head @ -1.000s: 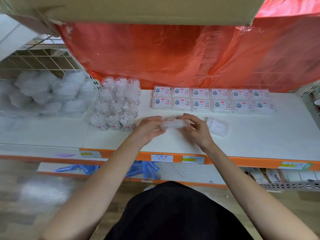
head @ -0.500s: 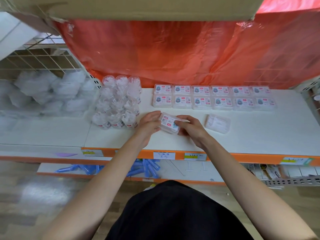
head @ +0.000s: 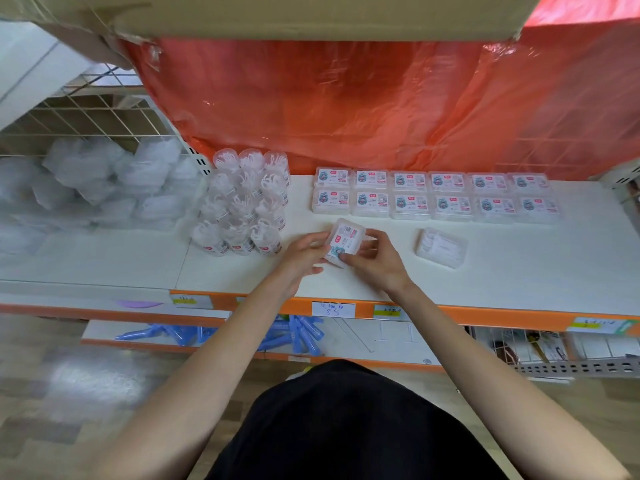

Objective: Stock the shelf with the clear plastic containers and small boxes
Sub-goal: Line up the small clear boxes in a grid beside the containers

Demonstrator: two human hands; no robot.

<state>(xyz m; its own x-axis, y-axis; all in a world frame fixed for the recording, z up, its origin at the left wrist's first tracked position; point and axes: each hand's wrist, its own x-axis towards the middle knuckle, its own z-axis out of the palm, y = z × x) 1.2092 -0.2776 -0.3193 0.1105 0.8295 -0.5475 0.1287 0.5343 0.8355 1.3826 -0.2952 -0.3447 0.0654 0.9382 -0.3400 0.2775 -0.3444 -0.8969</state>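
small box with a printed label, held tilted just above the shelf, near the front edge, about mid-width, label toward the camera. left hand grips its left side, fingers curled round the edge. right hand pinches the right side, thumb on the lower part of the label, other fingers behind. both hands are on this one box, neither free

step, as i read it: orienting one box before it goes down. two rows of boxes already lie flat along the back edge, labels up, six across, packed side by side. next move probably calls for laying the held box flat, label up, and setting it in front of the left end of the near row to start a third row, squared up without shoving its neighbours. a loose box lies right of the hands, apart from the rows, which face is up i cannot tell; likely next in line

clear plastic containers sit in a tight cluster left of the rows, just beside the left hand

shelf board white, orange front strip with a price tag. red plastic sheet hangs behind, cardboard box overhead. left bay holds white bagged goods, blurred. lower shelf has blue items, wood-look floor below
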